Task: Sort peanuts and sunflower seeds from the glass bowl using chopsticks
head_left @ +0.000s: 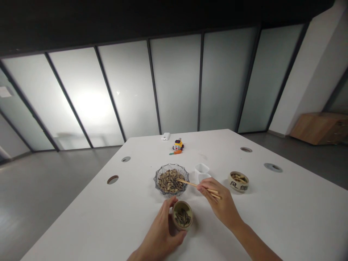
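My left hand [163, 229] is wrapped round a small ceramic cup [191, 216], which has some sunflower seeds [182, 218] at its bottom. Between the fingers of my right hand [217, 199] is a pair of wooden chopsticks [193, 184]. Their tips reach into the heap of sunflower seeds [169, 179] in the clear glass bowl [157, 185], just beyond the cup. Whether the tips pinch a seed is too small to tell. Part of a white container [203, 177] is hidden behind my right hand.
Another white container [201, 168] stands right of the glass bowl. Farther right is a round ceramic bowl [239, 186] of peanuts. Toward the far edge of the white table [108, 214] lie a toy carrot [176, 152], a yellow toy vehicle [178, 144] and a white box-shaped device [165, 136].
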`<state>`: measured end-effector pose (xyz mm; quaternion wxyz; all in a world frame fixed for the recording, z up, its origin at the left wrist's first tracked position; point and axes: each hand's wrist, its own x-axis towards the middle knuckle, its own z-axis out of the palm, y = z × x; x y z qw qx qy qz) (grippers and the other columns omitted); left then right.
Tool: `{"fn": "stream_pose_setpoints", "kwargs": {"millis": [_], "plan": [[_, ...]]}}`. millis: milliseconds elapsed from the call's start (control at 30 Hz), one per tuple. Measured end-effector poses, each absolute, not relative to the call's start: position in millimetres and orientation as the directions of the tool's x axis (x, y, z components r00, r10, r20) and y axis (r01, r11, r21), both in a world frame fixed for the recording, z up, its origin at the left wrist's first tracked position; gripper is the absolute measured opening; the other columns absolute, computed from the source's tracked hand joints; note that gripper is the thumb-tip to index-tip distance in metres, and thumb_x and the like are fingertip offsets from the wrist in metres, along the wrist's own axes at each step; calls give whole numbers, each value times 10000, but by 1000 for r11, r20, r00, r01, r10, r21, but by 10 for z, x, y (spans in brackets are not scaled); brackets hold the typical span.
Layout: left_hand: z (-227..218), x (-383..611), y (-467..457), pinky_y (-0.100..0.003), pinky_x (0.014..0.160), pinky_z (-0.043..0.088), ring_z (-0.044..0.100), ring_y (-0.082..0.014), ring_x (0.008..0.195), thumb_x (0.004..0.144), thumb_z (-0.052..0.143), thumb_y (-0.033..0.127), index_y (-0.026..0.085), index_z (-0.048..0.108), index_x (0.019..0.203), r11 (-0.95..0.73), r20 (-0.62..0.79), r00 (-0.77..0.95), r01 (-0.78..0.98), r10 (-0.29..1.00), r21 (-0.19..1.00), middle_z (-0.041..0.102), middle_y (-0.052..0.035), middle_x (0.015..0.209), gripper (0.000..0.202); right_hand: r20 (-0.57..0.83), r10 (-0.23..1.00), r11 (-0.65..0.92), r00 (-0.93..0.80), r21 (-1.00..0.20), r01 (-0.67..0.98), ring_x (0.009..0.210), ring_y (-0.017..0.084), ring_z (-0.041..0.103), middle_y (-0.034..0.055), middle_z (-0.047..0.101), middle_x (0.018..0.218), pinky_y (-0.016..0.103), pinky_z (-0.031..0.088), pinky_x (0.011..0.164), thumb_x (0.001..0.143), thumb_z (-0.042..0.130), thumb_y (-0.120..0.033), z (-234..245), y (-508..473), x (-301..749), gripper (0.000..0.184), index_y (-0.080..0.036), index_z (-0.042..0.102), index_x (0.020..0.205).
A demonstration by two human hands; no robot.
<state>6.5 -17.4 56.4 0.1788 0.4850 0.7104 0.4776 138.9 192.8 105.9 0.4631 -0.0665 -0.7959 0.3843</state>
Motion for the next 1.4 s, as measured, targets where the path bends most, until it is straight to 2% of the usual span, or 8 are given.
{"fn": "stream_pose_setpoints", "kwargs": {"millis": [233,367,533,767,933,1067,1200,1400], "plan": [[553,58,-169,-447,1108,523,642,-324,1271,748,755,105,243,425,1489,90,197,-479,512,855,854,588,-132,1488,823,665,518,655,-538,-713,-251,802,223,720,68,741,871,300,592,721,1018,690,-408,1180,1985,1523,259,-225,794,868],[553,67,-183,-441,1081,538,685,-306,1184,744,759,106,235,425,1480,98,178,-480,496,859,863,586,-142,1485,818,504,610,381,-612,-863,-331,833,255,756,81,729,890,361,681,774,945,758,-537,1358,2205,1708,356,-209,825,822],[531,70,-182,-454,1071,544,708,-297,1132,737,765,99,245,412,1485,105,174,-489,491,855,865,596,-139,1482,840,321,520,155,-792,-947,-281,748,240,756,63,689,781,368,703,726,872,823,-581,1524,2429,1923,419,-182,818,743],[537,77,-160,-460,1085,539,709,-284,1129,754,763,117,248,418,1467,95,179,-480,493,859,865,612,-128,1459,803,390,460,307,-797,-913,-269,664,204,715,50,703,737,302,633,620,940,738,-598,1517,2398,1928,448,-197,786,746],[567,81,-173,-454,1075,548,704,-298,1148,733,759,105,243,434,1476,92,181,-485,487,856,869,602,-146,1480,823,562,593,558,-576,-803,-209,708,223,714,53,738,751,305,569,641,1007,632,-598,1480,2324,1856,473,-220,772,759],[583,74,-166,-468,1083,544,705,-303,1156,744,751,124,244,432,1475,94,167,-482,472,860,877,599,-150,1489,807,714,551,746,-431,-654,-130,732,220,708,53,758,789,298,546,667,1031,616,-534,1426,2223,1760,413,-231,759,790],[595,62,-155,-501,1163,482,635,-334,1289,727,760,128,239,435,1480,105,167,-489,482,856,870,604,-144,1490,827,731,486,774,-479,-615,-153,686,204,685,40,732,760,295,525,652,1050,596,-485,1477,2160,1550,382,-229,726,797],[593,28,-137,-495,1179,466,582,-362,1367,703,764,127,236,460,1478,104,178,-495,490,851,865,610,-141,1497,839,592,485,679,-644,-719,-149,667,235,723,62,741,770,318,568,624,1016,574,-634,1602,2227,998,486,-216,718,814]]}}
